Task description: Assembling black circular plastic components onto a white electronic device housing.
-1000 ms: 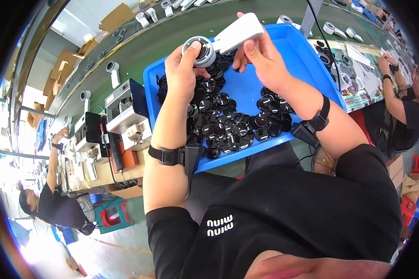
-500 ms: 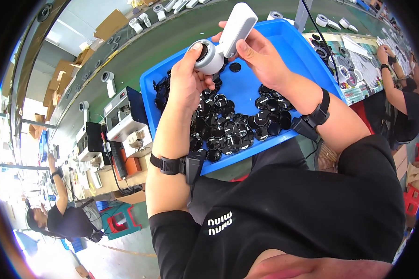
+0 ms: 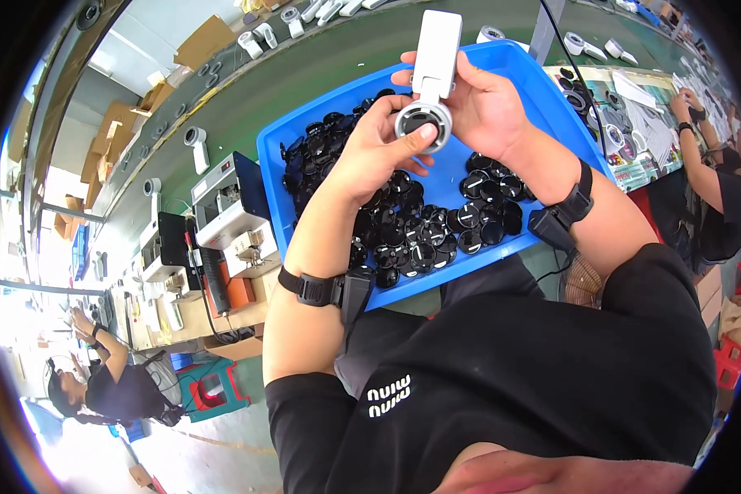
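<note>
My left hand (image 3: 377,151) is closed on the round ring-shaped head of a white handheld device (image 3: 438,51). Its thumb presses on a black disc (image 3: 417,121) set in that ring. Around the back and side of the flat white handle, my right hand (image 3: 490,111) is closed, its thumb along the edge. The device is held upright above a blue tray (image 3: 545,92), the handle pointing away from me. Loose glossy black discs (image 3: 420,235) lie heaped in the tray's left, near and middle parts.
Left of the tray stands a white-and-black bench machine (image 3: 222,210) on a wooden table. Beyond runs a green conveyor belt (image 3: 247,99) carrying similar white devices (image 3: 196,148). A co-worker's hands (image 3: 690,103) are over parts at right; another person (image 3: 99,379) sits at far left.
Both hands have brought the device to the right and turned it, so the handle stands straighter and the ring faces me. My left thumb stays on the disc.
</note>
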